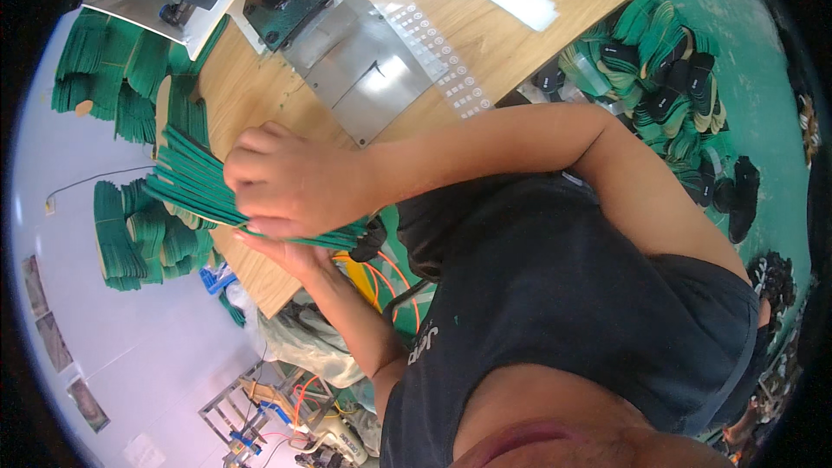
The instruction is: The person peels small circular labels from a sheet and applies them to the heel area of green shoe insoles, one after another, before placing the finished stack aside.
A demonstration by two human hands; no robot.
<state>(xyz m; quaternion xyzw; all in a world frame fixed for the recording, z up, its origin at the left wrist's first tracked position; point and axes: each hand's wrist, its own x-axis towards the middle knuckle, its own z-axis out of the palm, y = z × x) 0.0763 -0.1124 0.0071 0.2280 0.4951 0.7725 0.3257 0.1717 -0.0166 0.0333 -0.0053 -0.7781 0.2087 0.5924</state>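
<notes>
A fanned stack of green insoles (186,175) is held between my two hands, over the near left edge of the wooden table. My right hand (299,178) lies across the top of the stack with its fingers bent round the insoles. My left hand (290,253) grips the stack from underneath, and most of its fingers are hidden by it. More green and beige insoles (184,113) stand in a row on the table just beyond the held ones.
On the wooden table (260,91) lie a metal plate (364,69), a black fixture (286,4) and a clear strip of printed labels (433,52). Bundled insoles (113,69) are stacked at the left. A heap of insoles (659,61) with black patches lies right of the table.
</notes>
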